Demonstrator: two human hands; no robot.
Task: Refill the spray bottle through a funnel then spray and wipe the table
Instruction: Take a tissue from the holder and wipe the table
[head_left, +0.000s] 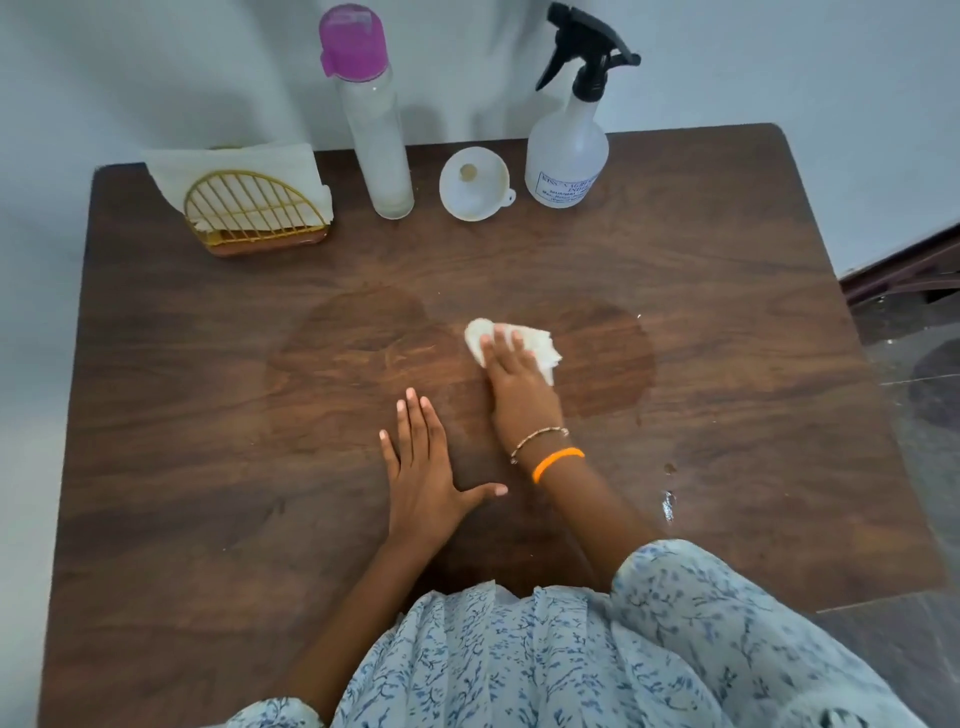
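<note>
Head view shows the right hand (511, 376) with fingers (501, 340) laid straight on a crumpled tissue (540, 348), pressing it to the bench (208, 415) well in front of the spray bottle (566, 156), while the left hand (423, 467) rests flat with fingers spread, probably for balance.

Along the far edge of the table (208, 467) stands a row of obstacles: a napkin holder (254, 213) at the left, then a tall bottle (379, 135), a funnel (474, 183) and the spray bottle (567, 140), with narrow gaps between the last three and a wider one beside the holder. The broad middle and both side strips lie open, apart from the left hand (423, 467) flat near the centre and the right hand (511, 379) pressing a tissue (540, 348) just beyond it.
</note>
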